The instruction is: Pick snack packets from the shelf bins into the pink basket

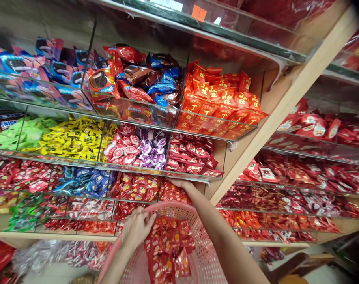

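My left hand (137,225) is closed over the left part of the rim of a pink perforated plastic basket (203,236). Inside the basket lies a heap of small red candy packets (169,246) printed with yellow and pale shapes. Beyond the basket, my right hand (178,182) reaches into a shelf compartment just under the ledge above. Similar red packets (175,193) fill that compartment, directly below the hand. The ledge and the angle hide most of my right fingers, so whether they hold a packet does not show.
Clear dividers split the stacked shelves into compartments of wrapped sweets. Above my right hand is a glass-fronted shelf of red-and-white packets (194,154). A wooden upright (274,106) stands to the right, beside more shelves of red packets (294,169). Plastic bags (43,252) lie low at the left.
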Available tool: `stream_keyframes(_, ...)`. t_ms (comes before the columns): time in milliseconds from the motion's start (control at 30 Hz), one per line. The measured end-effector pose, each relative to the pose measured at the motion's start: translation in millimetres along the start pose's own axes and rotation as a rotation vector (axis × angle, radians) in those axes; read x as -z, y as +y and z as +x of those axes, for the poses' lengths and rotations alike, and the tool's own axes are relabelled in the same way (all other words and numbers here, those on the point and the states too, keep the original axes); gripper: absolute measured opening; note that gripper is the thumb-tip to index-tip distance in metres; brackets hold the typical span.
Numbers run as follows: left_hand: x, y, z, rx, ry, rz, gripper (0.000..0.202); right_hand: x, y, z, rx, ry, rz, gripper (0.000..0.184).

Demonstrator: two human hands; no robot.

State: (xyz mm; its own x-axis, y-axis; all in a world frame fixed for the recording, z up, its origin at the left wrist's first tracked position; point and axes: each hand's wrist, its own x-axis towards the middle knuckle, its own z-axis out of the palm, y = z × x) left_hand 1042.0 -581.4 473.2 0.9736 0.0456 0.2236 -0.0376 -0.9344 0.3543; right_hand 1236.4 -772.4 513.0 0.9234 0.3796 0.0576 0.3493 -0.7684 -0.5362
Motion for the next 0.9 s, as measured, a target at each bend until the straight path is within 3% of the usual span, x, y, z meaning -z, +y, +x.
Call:
stream_keyframes(300,1.7,1,-2,0.020,-0.009,-0.005,0.049,-4,4,-11,0.057,0.038,0.009,0.036)
stream_keyframes(600,0.5,2,-1,0.011,0.002,0.010,0.046,-1,22,-27,0.179,-0.170,-0.100,0.041)
stream_keyframes(900,1.2,3,-2,0.007,0.005,0.013,0.047,-7,15,-42,0.130,-0.109,-0.198,0.048)
